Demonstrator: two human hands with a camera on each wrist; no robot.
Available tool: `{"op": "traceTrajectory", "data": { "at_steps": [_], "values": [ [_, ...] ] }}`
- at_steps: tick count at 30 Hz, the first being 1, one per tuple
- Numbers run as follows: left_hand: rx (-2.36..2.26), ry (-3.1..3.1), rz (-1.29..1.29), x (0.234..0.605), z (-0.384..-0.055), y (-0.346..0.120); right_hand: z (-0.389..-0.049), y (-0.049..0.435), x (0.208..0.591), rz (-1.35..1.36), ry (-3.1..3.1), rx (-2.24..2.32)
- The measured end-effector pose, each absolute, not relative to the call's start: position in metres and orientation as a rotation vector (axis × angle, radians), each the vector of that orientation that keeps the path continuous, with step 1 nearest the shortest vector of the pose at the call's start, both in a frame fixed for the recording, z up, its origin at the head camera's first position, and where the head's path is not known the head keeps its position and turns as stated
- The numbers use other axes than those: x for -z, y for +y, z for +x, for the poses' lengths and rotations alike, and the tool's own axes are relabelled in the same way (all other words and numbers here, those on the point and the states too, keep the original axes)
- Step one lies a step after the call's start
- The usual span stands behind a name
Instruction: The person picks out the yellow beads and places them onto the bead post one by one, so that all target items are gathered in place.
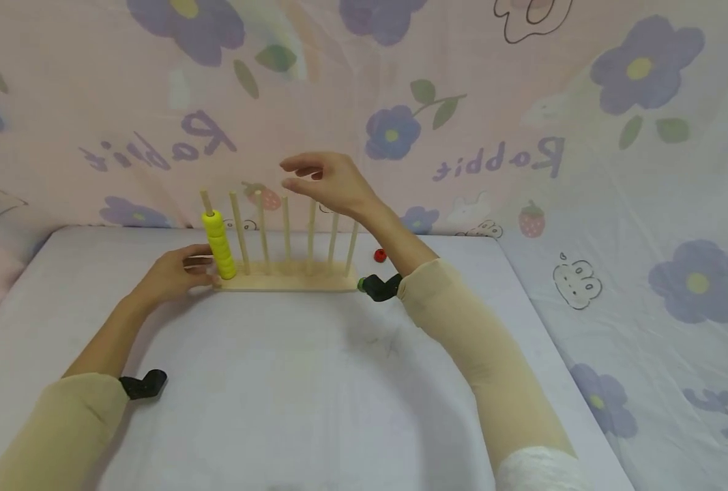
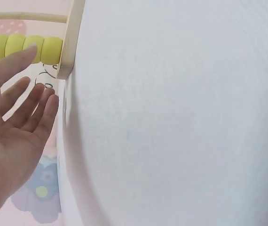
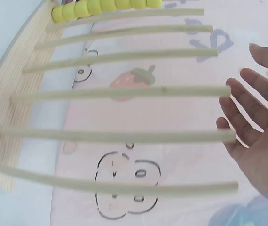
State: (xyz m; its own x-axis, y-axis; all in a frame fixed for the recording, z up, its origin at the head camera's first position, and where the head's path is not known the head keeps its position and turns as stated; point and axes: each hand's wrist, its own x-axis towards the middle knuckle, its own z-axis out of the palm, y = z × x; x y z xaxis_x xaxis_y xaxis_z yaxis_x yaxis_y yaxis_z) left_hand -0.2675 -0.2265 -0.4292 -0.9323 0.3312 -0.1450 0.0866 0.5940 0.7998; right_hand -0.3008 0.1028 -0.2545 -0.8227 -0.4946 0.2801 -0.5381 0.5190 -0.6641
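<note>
A wooden rack [image 1: 296, 283] with a row of several upright pegs [image 1: 286, 232] stands toward the back of the white table. Its leftmost peg carries a stack of yellow beads [image 1: 219, 244], the peg's bare tip showing above them. Beside that stack, at the rack's left end, is my left hand [image 1: 176, 273], fingers loosely bent; in the left wrist view its thumb [image 2: 23, 61] overlaps the beads. Above the middle pegs I hold up my right hand [image 1: 329, 181], nothing between its thumb and bent fingers. The right wrist view shows its fingertips near the peg tips [image 3: 225, 136].
A red bead [image 1: 380, 256] lies on the table [image 1: 278, 382] behind the rack's right end. Something green [image 1: 361, 284] shows beside that end, partly covered by the right wrist's black camera mount [image 1: 381, 288]. A patterned cloth [image 1: 339, 88] hangs behind the table.
</note>
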Motion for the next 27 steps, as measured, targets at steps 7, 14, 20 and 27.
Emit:
{"op": "traceTrajectory", "data": {
  "at_steps": [7,14,20,27],
  "values": [
    [-1.103,2.694,0.344,0.422,-0.261,-0.234,-0.301,0.131,0.257,0.894,-2.679,-1.212],
    [-0.944,2.823,0.428,0.424,-0.255,-0.245,-0.295,0.162,0.262,0.867,-2.664,-1.179],
    [-0.795,2.898,0.481,0.426,-0.243,-0.250,-0.284,0.195,0.270,0.789,-2.707,-1.106],
    [-0.693,3.001,0.515,0.417,-0.236,-0.264,-0.268,0.232,0.286,0.649,-2.777,-1.055]
  ]
}}
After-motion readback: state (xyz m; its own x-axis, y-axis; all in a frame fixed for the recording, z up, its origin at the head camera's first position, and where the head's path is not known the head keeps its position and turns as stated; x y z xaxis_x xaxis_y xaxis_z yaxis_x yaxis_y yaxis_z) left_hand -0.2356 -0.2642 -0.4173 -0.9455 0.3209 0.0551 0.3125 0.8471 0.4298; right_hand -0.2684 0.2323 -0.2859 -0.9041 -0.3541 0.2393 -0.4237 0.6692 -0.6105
